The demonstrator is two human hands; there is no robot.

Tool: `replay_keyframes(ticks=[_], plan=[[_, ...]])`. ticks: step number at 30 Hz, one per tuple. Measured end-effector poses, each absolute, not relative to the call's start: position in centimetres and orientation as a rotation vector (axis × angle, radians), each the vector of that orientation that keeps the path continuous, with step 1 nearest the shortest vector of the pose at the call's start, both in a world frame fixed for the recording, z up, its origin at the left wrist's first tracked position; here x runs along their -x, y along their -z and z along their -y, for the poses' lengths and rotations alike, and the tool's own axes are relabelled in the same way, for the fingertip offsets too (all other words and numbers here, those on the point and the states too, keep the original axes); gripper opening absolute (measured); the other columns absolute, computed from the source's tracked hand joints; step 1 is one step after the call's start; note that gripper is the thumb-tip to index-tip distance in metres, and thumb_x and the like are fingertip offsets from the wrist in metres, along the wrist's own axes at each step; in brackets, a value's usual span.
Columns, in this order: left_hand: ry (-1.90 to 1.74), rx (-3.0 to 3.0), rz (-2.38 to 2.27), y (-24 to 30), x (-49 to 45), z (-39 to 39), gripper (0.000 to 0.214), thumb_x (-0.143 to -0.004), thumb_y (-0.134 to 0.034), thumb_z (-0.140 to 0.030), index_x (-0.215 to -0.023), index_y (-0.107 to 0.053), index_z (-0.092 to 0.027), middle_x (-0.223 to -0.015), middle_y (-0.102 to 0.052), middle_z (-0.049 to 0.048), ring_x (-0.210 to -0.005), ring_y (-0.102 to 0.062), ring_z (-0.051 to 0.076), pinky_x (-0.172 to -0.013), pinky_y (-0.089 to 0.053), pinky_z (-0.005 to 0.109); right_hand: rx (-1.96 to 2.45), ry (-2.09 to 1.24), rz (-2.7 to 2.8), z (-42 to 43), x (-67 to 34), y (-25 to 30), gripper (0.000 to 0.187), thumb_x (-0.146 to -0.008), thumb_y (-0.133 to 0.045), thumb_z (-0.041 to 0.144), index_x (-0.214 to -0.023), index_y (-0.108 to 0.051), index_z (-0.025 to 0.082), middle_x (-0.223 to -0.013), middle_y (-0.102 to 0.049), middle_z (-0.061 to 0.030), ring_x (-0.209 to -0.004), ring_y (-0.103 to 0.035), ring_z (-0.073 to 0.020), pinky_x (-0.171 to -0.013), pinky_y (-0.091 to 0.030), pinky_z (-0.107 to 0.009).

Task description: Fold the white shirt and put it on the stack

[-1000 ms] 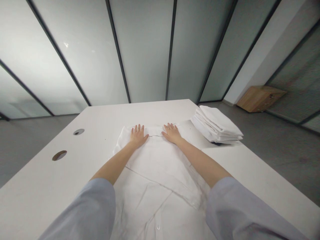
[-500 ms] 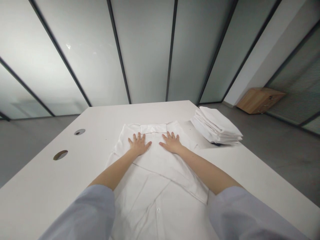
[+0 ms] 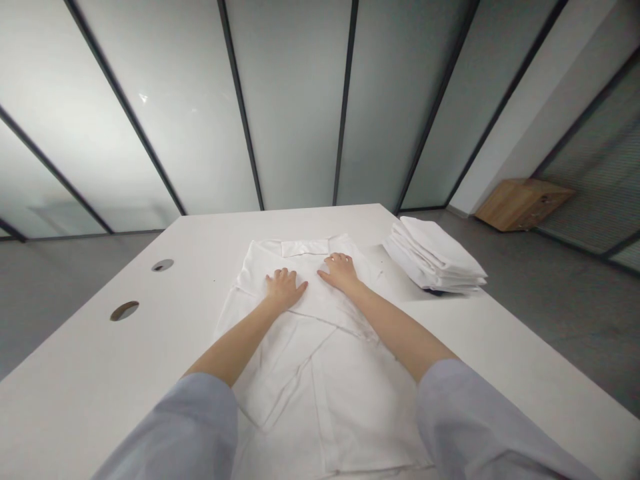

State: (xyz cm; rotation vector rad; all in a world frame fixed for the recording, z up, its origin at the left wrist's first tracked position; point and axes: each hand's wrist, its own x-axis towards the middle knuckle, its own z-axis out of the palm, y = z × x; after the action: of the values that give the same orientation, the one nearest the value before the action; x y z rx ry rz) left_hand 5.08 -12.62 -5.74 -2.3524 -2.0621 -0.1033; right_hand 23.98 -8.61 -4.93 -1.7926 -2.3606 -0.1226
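Note:
A white long-sleeved shirt [image 3: 355,387] lies on the white table, its collar [image 3: 305,247] at the far end and its sleeves folded across the middle. My left hand [image 3: 285,290] rests on the shirt below the collar, palm down, fingers apart. Slightly farther away, near the collar's right end, my right hand [image 3: 340,271] lies on the cloth with its fingers a little bent and the thumb out to the left. Neither hand grips the fabric visibly. Creases run over the folded sleeves between my forearms.
A stack of folded white garments [image 3: 435,257] sits near the table's right edge, with something dark under it. Two round holes pierce the tabletop [image 3: 165,347] at left. Frosted glass panels [image 3: 295,107] stand beyond the table, and a wooden cabinet [image 3: 523,203] is on the floor at right.
The shirt has slid away from me, and a lower edge now shows at the bottom. My right hand has moved slightly forward, its fingers more bent. My left fingers are less spread.

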Motion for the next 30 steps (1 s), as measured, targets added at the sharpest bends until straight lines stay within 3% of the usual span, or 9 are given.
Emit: replay_keyframes(ticks=[3,6,9,12,22,26,30], plan=[[-0.012,2.337,2.201,6.0,-4.3,13.9,0.071,-0.089,-0.021,-0.067,-0.141,-0.04,-0.022,-0.151,-0.034,0.0146,-0.139,-0.023,0.039,-0.102,-0.024,0.068,1.786,0.031,2.426,10.4,-24.2,4.8,0.053,-0.093,-0.036,0.055,-0.122,-0.06,0.018,-0.134,-0.053,-0.0159,-0.127,-0.042,-0.0308,-0.105,-0.028,-0.046],[-0.087,2.351,2.258,6.5,-3.8,14.2,0.078,-0.088,-0.017,-0.069,-0.15,-0.026,-0.023,-0.159,-0.017,0.012,-0.143,-0.013,0.041,-0.103,-0.018,0.071,1.858,-0.153,2.495,11.7,-24.8,5.6,0.065,-0.091,-0.029,0.064,-0.138,-0.048,0.023,-0.149,-0.038,-0.0143,-0.137,-0.029,-0.0362,-0.108,-0.02,-0.056],[-0.074,2.336,2.239,7.1,-3.7,13.6,0.08,-0.087,-0.016,-0.07,-0.151,-0.022,-0.022,-0.159,-0.013,0.0122,-0.143,-0.01,0.042,-0.104,-0.015,0.071,1.921,-0.268,2.498,11.9,-25.3,6.8,0.075,-0.089,-0.026,0.071,-0.149,-0.031,0.026,-0.158,-0.02,-0.0116,-0.142,-0.015,-0.0392,-0.109,-0.014,-0.061],[-0.048,2.321,2.218,7.6,-3.8,12.5,0.079,-0.087,-0.015,-0.07,-0.151,-0.022,-0.024,-0.159,-0.015,0.0124,-0.143,-0.01,0.041,-0.105,-0.016,0.07,1.915,-0.251,2.488,11.0,-25.5,7.5,0.078,-0.088,-0.025,0.072,-0.151,-0.025,0.027,-0.159,-0.015,-0.01,-0.143,-0.011,-0.0375,-0.11,-0.012,-0.059],[0.042,2.326,2.196,7.1,-3.4,8.0,0.079,-0.086,-0.024,-0.07,-0.149,-0.029,-0.022,-0.157,-0.021,0.0137,-0.142,-0.017,0.039,-0.107,-0.017,0.067,1.847,-0.105,2.393,6.9,-25.2,7.5,0.065,-0.09,-0.036,0.063,-0.141,-0.043,0.023,-0.152,-0.033,-0.0125,-0.139,-0.028,-0.0327,-0.109,-0.023,-0.051],[0.167,2.279,2.104,6.6,-3.7,9.0,0.071,-0.089,-0.033,-0.062,-0.146,-0.033,-0.021,-0.151,-0.033,0.0161,-0.135,-0.034,0.034,-0.107,-0.027,0.057,1.761,0.018,2.364,7.5,-25.3,7.1,0.054,-0.091,-0.045,0.051,-0.134,-0.049,0.019,-0.143,-0.045,-0.014,-0.13,-0.04,-0.0268,-0.106,-0.03,-0.04],[0.165,2.342,1.998,6.6,-3.2,11.3,0.062,-0.092,-0.032,-0.057,-0.14,-0.041,-0.02,-0.144,-0.044,0.0147,-0.131,-0.04,0.03,-0.107,-0.03,0.052,1.71,0.075,2.395,9.7,-25.9,6.6,0.044,-0.093,-0.045,0.044,-0.128,-0.056,0.02,-0.136,-0.051,-0.0129,-0.124,-0.044,-0.0263,-0.103,-0.031,-0.039]])
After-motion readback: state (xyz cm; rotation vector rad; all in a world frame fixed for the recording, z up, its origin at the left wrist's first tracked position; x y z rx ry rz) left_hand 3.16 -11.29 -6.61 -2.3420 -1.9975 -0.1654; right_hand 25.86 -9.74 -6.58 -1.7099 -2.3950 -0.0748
